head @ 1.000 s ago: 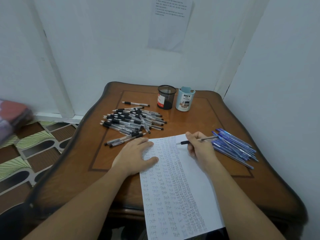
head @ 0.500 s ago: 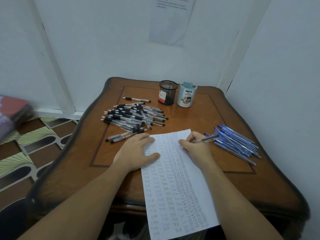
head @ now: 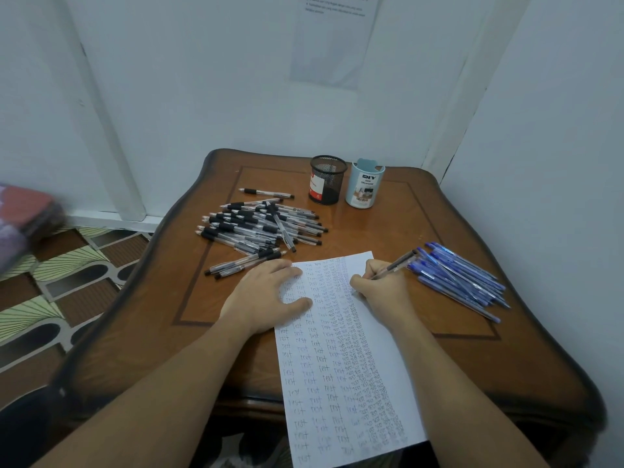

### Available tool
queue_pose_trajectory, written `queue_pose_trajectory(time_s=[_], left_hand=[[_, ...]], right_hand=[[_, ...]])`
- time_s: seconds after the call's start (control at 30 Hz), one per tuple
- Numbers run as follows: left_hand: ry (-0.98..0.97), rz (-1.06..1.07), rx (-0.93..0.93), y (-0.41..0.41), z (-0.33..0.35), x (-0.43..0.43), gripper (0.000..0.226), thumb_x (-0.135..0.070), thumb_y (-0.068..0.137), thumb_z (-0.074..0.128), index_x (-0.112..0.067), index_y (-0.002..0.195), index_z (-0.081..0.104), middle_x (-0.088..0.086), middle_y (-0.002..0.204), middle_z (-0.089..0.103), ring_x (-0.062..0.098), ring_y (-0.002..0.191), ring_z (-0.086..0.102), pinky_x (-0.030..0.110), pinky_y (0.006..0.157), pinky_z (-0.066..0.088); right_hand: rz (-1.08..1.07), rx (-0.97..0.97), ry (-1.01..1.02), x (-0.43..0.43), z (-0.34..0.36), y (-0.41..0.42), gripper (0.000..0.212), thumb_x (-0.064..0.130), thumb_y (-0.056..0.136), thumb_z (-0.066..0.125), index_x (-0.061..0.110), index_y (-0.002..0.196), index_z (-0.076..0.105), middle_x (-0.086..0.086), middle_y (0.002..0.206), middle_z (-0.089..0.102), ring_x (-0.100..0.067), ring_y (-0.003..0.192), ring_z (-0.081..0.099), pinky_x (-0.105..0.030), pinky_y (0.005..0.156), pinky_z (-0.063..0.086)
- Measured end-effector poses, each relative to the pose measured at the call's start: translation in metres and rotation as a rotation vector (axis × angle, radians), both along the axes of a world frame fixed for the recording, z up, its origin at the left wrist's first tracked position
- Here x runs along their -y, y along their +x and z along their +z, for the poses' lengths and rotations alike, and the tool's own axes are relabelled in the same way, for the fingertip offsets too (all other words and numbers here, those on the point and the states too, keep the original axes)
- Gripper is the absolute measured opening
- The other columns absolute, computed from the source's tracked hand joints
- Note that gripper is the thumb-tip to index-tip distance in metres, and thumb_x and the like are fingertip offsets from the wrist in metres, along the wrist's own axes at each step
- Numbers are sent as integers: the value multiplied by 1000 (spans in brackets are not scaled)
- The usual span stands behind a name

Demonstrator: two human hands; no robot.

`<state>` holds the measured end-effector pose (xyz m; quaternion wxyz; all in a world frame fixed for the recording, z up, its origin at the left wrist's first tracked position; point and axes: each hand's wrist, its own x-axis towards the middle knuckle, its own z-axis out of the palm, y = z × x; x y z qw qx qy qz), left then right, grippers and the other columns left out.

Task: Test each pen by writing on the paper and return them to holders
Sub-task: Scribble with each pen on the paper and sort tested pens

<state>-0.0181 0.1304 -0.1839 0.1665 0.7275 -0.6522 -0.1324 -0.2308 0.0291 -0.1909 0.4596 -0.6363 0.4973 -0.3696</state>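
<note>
Black pens (head: 260,228) lie heaped left of centre; my left hand (head: 266,295) presses flat on the paper (head: 341,366) at mid-frame; my right hand (head: 380,287) pinches a pen (head: 395,264), tip on the sheet; blue pens (head: 462,278) lie right; two holders (head: 346,180) stand above centre.

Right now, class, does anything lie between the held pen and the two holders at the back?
Nothing visible. Bare table lies between the pen in the right hand and the mesh holder and blue holder; black pens lie left of that path, blue pens right.
</note>
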Motion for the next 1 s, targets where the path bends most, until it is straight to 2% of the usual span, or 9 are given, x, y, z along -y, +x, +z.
queue_pose_trajectory(time_s=[0.2, 0.47, 0.77, 1.0], left_hand=[[16, -3, 12, -1, 1, 1, 71, -73, 86, 49, -39, 147, 41, -16, 158, 29, 8, 146, 21, 39, 119, 19], [31, 5, 18, -2, 3, 0, 71, -72, 87, 51, -39, 148, 39, -16, 159, 28, 8, 147, 20, 39, 120, 19], [4, 4, -1, -1, 1, 0, 69, -71, 86, 52, -38, 146, 43, -16, 157, 31, 7, 145, 22, 37, 118, 20], [13, 4, 13, -2, 2, 0, 70, -71, 87, 51, -38, 147, 41, -16, 158, 30, 7, 146, 21, 36, 118, 20]], right_hand=[[-14, 9, -5, 2, -2, -1, 45, 3, 74, 69, 23, 46, 39, 10, 45, 39, -17, 56, 52, -36, 61, 37], [-31, 22, -23, -1, 1, 0, 47, -3, 74, 65, 22, 47, 35, 9, 45, 33, -14, 49, 38, -32, 57, 30], [-22, 9, -27, -1, 0, -1, 44, 1, 73, 66, 22, 51, 36, 4, 51, 34, -15, 55, 40, -34, 57, 31], [-38, -10, -63, -3, 2, 0, 47, 0, 76, 66, 22, 51, 33, 7, 50, 33, -15, 55, 39, -32, 57, 31]])
